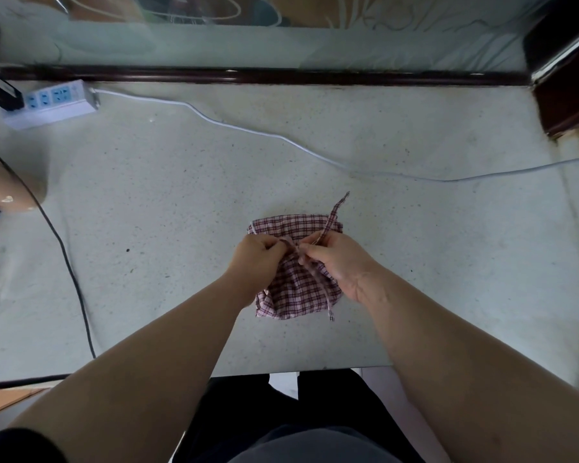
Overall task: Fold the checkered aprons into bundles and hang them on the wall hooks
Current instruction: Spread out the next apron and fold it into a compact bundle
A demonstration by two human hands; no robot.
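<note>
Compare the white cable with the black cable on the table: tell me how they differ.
The white cable is pale; the black cable is dark. The white cable leaves the power strip and crosses the table rightward; the black cable runs down the left side to the near edge. Both lie loose on the table, apart from the checkered apron.

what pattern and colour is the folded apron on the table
The apron is a dark red and white check, with matching straps; it shows best in the head view.
</note>
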